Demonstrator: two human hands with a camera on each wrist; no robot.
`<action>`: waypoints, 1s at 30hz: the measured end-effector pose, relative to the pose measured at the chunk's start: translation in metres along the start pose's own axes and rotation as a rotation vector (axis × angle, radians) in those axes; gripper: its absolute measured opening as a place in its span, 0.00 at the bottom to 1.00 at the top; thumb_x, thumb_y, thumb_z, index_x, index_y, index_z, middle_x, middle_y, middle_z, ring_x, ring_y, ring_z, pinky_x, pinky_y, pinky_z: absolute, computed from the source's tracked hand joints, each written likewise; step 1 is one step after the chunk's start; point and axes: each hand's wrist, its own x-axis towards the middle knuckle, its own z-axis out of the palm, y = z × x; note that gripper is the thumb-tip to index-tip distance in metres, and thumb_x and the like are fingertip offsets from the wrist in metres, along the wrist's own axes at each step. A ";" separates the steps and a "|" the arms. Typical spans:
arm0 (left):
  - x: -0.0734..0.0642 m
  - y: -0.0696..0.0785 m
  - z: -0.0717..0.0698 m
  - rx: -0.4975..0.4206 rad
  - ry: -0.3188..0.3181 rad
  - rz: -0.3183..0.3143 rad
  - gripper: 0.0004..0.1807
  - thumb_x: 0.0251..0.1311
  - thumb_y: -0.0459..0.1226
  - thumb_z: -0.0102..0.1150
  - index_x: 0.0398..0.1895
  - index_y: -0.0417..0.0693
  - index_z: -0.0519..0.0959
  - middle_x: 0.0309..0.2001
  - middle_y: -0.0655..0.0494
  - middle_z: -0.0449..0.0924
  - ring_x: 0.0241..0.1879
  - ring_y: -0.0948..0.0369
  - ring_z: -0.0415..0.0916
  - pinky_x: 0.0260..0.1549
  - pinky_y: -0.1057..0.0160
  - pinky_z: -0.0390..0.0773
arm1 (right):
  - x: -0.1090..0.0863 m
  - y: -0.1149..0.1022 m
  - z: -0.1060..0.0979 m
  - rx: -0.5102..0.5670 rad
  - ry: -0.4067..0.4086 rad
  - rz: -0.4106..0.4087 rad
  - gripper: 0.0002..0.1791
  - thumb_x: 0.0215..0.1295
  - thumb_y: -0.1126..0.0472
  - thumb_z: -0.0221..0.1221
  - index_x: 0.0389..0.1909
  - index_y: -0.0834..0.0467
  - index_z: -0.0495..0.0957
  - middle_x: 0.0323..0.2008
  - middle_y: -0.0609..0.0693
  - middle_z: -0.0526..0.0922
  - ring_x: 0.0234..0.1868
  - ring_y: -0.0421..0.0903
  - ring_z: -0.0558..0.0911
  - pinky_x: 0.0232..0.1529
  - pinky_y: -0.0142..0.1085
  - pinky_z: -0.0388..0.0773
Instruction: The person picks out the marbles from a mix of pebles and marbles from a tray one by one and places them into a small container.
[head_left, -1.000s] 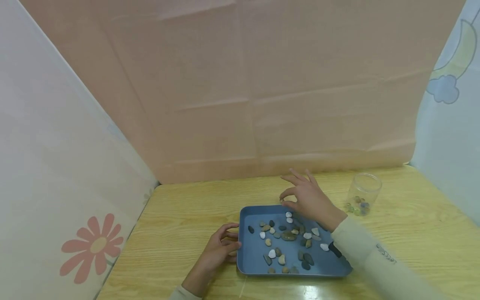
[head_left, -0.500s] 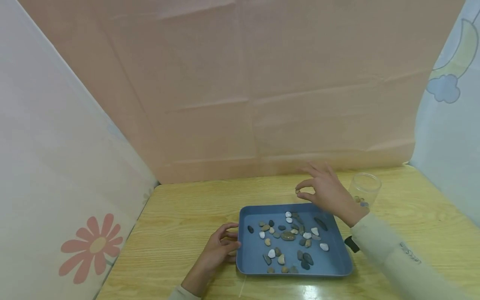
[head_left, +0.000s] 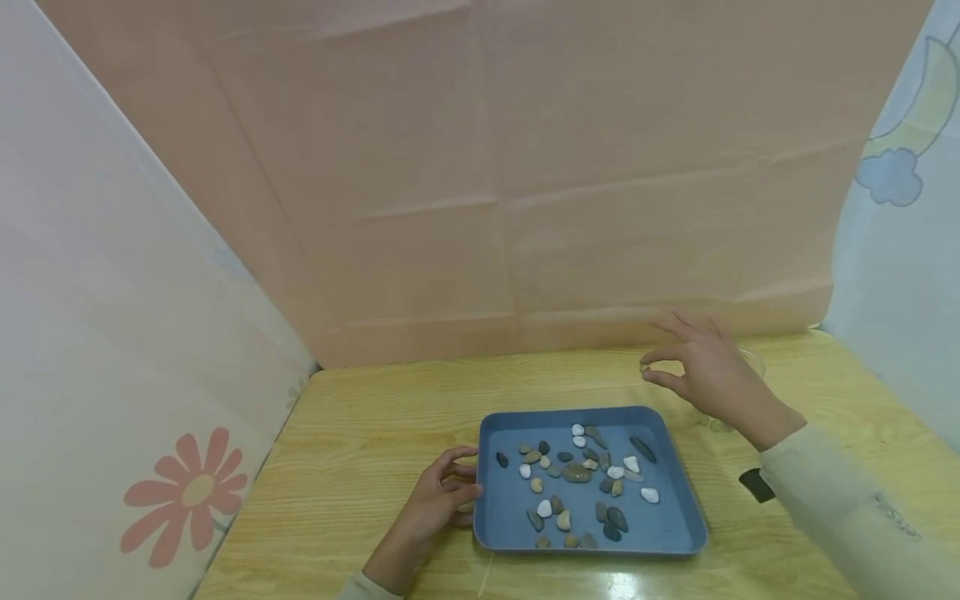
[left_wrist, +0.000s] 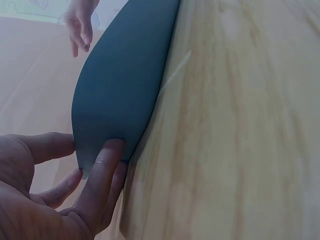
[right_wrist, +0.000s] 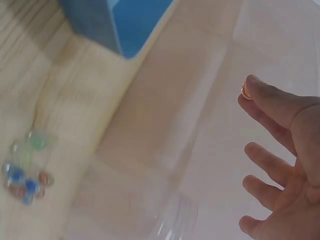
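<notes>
My right hand [head_left: 712, 371] pinches a small clear marble with an orange tint [right_wrist: 245, 91] between thumb and index finger, the other fingers spread. It is raised behind the blue tray [head_left: 663, 529], in front of the clear jar [head_left: 753, 362], which it mostly hides in the head view. Several glass marbles [right_wrist: 30, 182], green, blue and reddish, lie in the jar. On the tray are scattered pebbles: white ones [head_left: 649, 495], a large brown one [head_left: 577, 473] and dark grey ones [head_left: 617, 518]. My left hand [head_left: 438, 493] rests its fingertips against the tray's left outer wall.
The wooden table [head_left: 360, 433] carries tray and jar. A pinkish-brown sheet [head_left: 480, 208] hangs along the back edge. Pale panels stand at both sides, the left one with a printed flower [head_left: 197, 492]. A black strap end [head_left: 756, 485] sticks out at the right wrist.
My right hand has moved right and slightly up from above the tray's back edge toward the jar, keeping the marble pinched. The left hand and tray have stayed put.
</notes>
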 end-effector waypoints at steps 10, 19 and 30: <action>0.000 -0.002 -0.003 -0.001 -0.004 -0.003 0.34 0.62 0.31 0.63 0.71 0.46 0.64 0.59 0.37 0.71 0.45 0.56 0.80 0.39 0.52 0.88 | -0.016 0.028 -0.019 -0.018 0.072 0.016 0.12 0.49 0.55 0.74 0.36 0.50 0.89 0.64 0.64 0.73 0.68 0.69 0.65 0.61 0.69 0.58; 0.000 -0.002 -0.003 0.002 0.000 -0.006 0.34 0.62 0.30 0.63 0.71 0.45 0.64 0.59 0.37 0.71 0.46 0.56 0.80 0.40 0.52 0.88 | -0.027 0.052 -0.025 -0.053 0.092 0.069 0.13 0.51 0.55 0.73 0.39 0.52 0.89 0.63 0.65 0.74 0.66 0.72 0.67 0.60 0.68 0.58; 0.000 -0.002 -0.002 0.004 -0.004 0.001 0.34 0.62 0.31 0.63 0.71 0.45 0.64 0.59 0.37 0.71 0.45 0.56 0.80 0.39 0.52 0.88 | -0.037 0.066 -0.023 -0.041 0.072 0.125 0.14 0.55 0.55 0.71 0.42 0.56 0.87 0.65 0.67 0.72 0.66 0.72 0.66 0.61 0.72 0.55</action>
